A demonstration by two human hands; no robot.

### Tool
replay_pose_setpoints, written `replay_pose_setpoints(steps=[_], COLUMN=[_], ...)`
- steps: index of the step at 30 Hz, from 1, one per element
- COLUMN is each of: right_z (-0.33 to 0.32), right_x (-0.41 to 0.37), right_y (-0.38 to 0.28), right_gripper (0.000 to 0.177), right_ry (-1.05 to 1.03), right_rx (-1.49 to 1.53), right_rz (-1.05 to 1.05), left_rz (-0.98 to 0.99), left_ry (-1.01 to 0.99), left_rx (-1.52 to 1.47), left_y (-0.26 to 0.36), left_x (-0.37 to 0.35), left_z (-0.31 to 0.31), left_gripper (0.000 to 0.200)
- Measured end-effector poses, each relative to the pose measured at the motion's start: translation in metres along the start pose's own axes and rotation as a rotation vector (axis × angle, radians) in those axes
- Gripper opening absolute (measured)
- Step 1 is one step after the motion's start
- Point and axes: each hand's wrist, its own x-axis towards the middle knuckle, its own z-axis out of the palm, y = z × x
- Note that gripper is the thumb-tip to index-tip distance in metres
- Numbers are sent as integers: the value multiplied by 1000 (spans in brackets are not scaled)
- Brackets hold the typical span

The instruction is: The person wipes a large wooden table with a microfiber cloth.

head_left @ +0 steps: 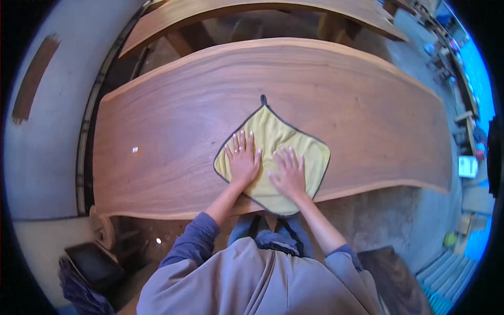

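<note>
A yellow cloth [273, 194] with a dark border and a small dark hanging loop lies spread in a diamond shape on a long wooden table [168, 121]. Its lower corner hangs over the table's near edge. On the cloth's left part, my left hand [243, 161] lies flat with its fingers stretched out, a ring on one finger. My right hand [289, 176] rests on the right part, palm down, fingers spread. Slight wrinkles run through the fabric between the two hands.
Behind this table stands another wooden slab table [252, 6]. A pale wall [58, 105] runs along the left side. At lower left there is a dark box-like object [94, 262]. Tools and assorted items line the far right, with a white container [468, 166] among them.
</note>
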Motion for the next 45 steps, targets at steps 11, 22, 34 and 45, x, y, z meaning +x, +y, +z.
replay_pose_setpoints(steps=[11,22,34,45], right_z=[29,48,42,-3], right_x=[-2,24,62,131], right_y=[-62,-93,-104,-122], right_gripper=[73,64,61,58], right_ry=[-221,-182,-124,105], right_rx=[-59,46,8,-80], right_rz=[-655,-843,-687,-501], left_rz=[-664,-935,-793,-529], left_ry=[55,98,138,201], left_rx=[156,171,138,163], left_y=[-46,-72,-110,-144], left_x=[-108,-130,-62,62], left_z=[-28,-39,-39,-76], left_gripper=[58,60,60,62])
